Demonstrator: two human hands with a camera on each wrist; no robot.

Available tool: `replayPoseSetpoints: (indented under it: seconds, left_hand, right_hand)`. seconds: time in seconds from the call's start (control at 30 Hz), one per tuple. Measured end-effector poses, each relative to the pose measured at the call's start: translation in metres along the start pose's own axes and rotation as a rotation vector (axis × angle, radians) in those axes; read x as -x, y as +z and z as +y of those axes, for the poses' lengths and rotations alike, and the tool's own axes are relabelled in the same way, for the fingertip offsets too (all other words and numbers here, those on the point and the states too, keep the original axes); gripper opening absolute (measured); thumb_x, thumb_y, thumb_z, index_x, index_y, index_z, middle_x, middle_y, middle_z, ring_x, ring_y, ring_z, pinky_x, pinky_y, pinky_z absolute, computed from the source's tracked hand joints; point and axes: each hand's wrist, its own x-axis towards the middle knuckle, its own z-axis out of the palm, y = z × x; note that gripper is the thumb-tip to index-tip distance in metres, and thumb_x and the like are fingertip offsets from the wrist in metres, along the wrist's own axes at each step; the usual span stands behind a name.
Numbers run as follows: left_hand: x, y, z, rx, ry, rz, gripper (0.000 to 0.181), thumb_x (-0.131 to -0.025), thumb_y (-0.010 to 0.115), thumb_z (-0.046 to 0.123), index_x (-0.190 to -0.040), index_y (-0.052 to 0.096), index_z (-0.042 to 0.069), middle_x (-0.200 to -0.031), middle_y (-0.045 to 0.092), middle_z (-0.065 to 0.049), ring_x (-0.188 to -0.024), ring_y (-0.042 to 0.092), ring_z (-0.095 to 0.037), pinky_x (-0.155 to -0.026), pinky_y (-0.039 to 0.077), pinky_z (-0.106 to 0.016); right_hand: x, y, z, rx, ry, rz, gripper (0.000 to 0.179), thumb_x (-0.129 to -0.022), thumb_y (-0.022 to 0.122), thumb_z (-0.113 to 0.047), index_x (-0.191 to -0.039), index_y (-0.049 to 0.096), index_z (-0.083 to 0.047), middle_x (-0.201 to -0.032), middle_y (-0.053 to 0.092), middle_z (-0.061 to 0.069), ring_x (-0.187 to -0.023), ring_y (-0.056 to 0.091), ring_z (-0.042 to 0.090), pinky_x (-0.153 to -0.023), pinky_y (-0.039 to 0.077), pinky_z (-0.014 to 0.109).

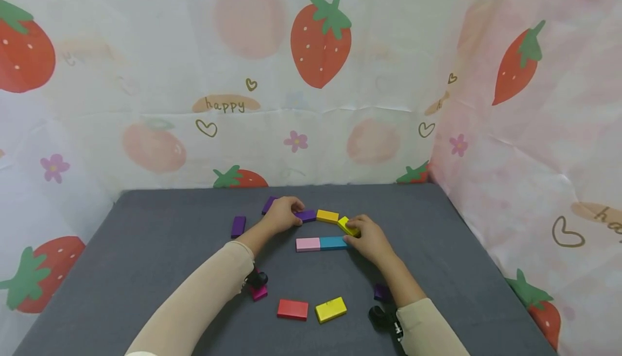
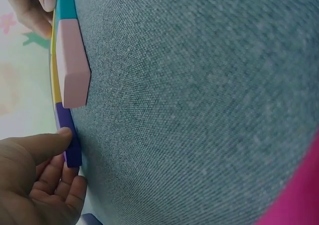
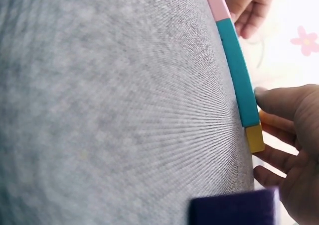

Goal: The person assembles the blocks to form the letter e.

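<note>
My left hand point(image 1: 283, 214) pinches a purple block point(image 1: 307, 216) at the back of the table, thumb on its near side as the left wrist view shows. An orange-yellow block point(image 1: 328, 216) adjoins its right end. Further right, my right hand point(image 1: 370, 240) holds a yellow block point(image 1: 344, 223) that angles toward me and is partly hidden by the fingers. Nearer me lie a pink block point(image 1: 308, 244) and a blue block point(image 1: 332, 243), end to end in a straight row. My right thumb is right at the blue block's right end.
Two more purple blocks, one upright-angled point(image 1: 238, 227) and one behind my left hand point(image 1: 268, 205), lie at left. A magenta block point(image 1: 259, 292), a red block point(image 1: 292, 309), another yellow block point(image 1: 331, 310) and a dark purple block point(image 1: 382, 292) are nearer me on the grey table point(image 1: 170, 248).
</note>
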Motion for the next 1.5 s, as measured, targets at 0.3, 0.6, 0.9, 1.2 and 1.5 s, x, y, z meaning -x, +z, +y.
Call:
replayPoseSetpoints:
  seconds: [0.3, 0.6, 0.9, 1.2, 1.5]
  left_hand:
    - [-0.0006, -0.0002, 0.0, -0.007, 0.008, 0.002, 0.034, -0.087, 0.08, 0.006, -0.12, 0.071, 0.007, -0.114, 0.071, -0.008, -0.108, 0.065, -0.023, -0.101, 0.052, -0.041]
    - [0.0014, 0.0, 0.0003, -0.01, 0.008, 0.001, 0.033, -0.088, 0.08, 0.004, -0.12, 0.071, 0.007, -0.116, 0.071, -0.009, -0.11, 0.065, -0.025, -0.102, 0.051, -0.041]
    - [-0.0034, 0.0015, 0.0014, -0.042, 0.022, -0.006, 0.032, -0.088, 0.08, 0.005, -0.118, 0.071, 0.008, -0.116, 0.071, -0.008, -0.11, 0.065, -0.023, -0.102, 0.051, -0.04]
    - [-0.0023, -0.001, 0.0023, -0.046, 0.01, -0.015, 0.032, -0.088, 0.079, 0.005, -0.119, 0.071, 0.008, -0.116, 0.071, -0.008, -0.111, 0.064, -0.023, -0.102, 0.051, -0.04]
    - [-0.0035, -0.0013, 0.0006, -0.026, -0.004, -0.027, 0.033, -0.091, 0.079, 0.012, -0.122, 0.07, 0.008, -0.118, 0.07, -0.008, -0.111, 0.064, -0.023, -0.102, 0.052, -0.04]
  right_hand:
    - [0.001, -0.002, -0.0022, -0.002, -0.011, 0.009, 0.04, -0.092, 0.078, -0.02, -0.128, 0.07, -0.003, -0.133, 0.061, 0.01, -0.122, 0.06, 0.032, -0.103, 0.05, 0.049]
    - [0.0018, -0.0011, -0.0008, -0.004, -0.01, -0.002, 0.04, -0.092, 0.078, -0.02, -0.128, 0.07, -0.004, -0.133, 0.061, 0.01, -0.123, 0.06, 0.032, -0.104, 0.05, 0.049]
    - [0.0012, -0.0035, 0.0005, -0.023, -0.013, 0.004, 0.04, -0.091, 0.079, -0.019, -0.127, 0.071, -0.004, -0.132, 0.061, 0.01, -0.122, 0.06, 0.032, -0.104, 0.05, 0.05]
    - [0.0018, -0.004, -0.0016, -0.027, -0.021, 0.001, 0.04, -0.091, 0.079, -0.019, -0.127, 0.071, -0.003, -0.131, 0.062, 0.01, -0.122, 0.06, 0.032, -0.103, 0.05, 0.05]
    - [0.0007, -0.0033, -0.0008, -0.032, -0.018, -0.001, 0.04, -0.091, 0.079, -0.019, -0.128, 0.07, -0.004, -0.132, 0.061, 0.01, -0.122, 0.06, 0.032, -0.103, 0.05, 0.05]
